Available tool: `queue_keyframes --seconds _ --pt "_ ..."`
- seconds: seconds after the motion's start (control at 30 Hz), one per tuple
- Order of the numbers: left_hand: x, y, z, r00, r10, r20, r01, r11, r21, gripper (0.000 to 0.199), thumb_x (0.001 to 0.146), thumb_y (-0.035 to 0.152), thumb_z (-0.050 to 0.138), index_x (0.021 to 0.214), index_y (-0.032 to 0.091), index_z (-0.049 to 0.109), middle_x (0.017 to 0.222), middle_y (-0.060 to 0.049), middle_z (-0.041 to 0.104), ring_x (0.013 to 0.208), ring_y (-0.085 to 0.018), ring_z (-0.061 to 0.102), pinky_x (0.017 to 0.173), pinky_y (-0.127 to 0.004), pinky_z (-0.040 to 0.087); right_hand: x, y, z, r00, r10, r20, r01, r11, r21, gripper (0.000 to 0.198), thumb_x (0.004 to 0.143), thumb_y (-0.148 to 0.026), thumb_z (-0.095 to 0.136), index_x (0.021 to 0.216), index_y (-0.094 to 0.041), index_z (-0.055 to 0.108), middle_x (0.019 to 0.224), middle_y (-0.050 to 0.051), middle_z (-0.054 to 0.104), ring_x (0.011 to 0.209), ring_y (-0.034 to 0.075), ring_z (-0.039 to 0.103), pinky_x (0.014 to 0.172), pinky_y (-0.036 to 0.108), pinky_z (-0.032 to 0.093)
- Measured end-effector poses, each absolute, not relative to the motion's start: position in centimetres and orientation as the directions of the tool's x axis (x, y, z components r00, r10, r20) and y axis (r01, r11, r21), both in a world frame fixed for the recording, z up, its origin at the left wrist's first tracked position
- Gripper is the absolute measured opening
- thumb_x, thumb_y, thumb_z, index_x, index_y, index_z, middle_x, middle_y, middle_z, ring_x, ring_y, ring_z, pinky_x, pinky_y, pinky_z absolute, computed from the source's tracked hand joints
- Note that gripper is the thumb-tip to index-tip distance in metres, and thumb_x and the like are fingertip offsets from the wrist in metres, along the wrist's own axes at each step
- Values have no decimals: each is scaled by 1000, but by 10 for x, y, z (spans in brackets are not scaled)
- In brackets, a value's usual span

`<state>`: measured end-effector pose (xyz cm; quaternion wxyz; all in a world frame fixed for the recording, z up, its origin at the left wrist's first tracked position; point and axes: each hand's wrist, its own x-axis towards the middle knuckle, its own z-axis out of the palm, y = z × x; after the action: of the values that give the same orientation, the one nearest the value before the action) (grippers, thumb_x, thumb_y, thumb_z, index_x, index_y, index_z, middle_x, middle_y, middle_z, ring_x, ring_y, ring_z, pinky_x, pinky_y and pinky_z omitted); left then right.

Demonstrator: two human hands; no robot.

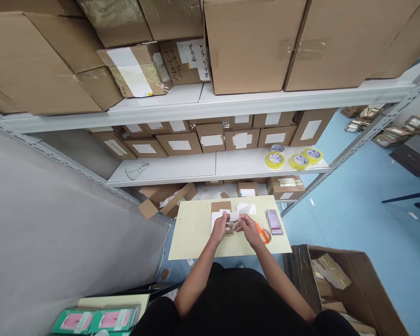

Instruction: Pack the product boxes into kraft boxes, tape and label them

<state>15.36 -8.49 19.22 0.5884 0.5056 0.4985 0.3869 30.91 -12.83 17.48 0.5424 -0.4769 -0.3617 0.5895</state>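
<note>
A small white paper label (234, 216) is stretched between my two hands above the pale yellow table (192, 233). My left hand (219, 228) pinches its left end between thumb and finger. At the right end, the closed fingertips of my right hand (248, 227) hold it too. Below them lies a brown cardboard box (221, 206) with white labels on top, partly covered by my hands. More white paper slips (247, 208) rest just beyond the right hand. An orange tape dispenser (263, 234) sits beside my right wrist, partly hidden by it.
A blurred purple item (274, 222) lies at the table's right. Ahead, a shelf (182, 172) bears labelled boxes, yellow tape rolls (299, 161) and glasses (137, 171). Big cartons (248, 46) fill the shelf above. An open carton (357, 280) stands lower right; a grey wall (56, 210) is left.
</note>
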Motion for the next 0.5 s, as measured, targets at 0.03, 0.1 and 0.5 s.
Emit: queue_keyframes --seconds 0.03,0.1,0.5 --pt "154 -87 192 230 956 -181 55 173 983 72 87 81 53 91 14 80 86 -10 77 84 -24 71 76 -34 58 308 -128 175 38 984 -172 -297 -153 -942 41 82 -63 73 88 -24 60 81 0 70 65 17 69 64 32 55" --pt "154 -91 190 244 959 -143 96 123 988 66 85 79 59 83 16 78 81 -7 74 80 -22 68 76 -32 56 305 -127 174 32 984 -177 -302 -160 -940 42 82 -63 74 86 -24 58 78 -1 69 64 17 69 64 31 55" --pt "130 -65 179 321 942 -92 135 50 990 61 87 74 59 60 19 61 57 2 47 61 -15 44 61 -26 37 274 -107 171 208 957 -200 -212 -155 -965 38 77 -59 81 78 -25 65 70 0 66 70 21 66 69 34 53"
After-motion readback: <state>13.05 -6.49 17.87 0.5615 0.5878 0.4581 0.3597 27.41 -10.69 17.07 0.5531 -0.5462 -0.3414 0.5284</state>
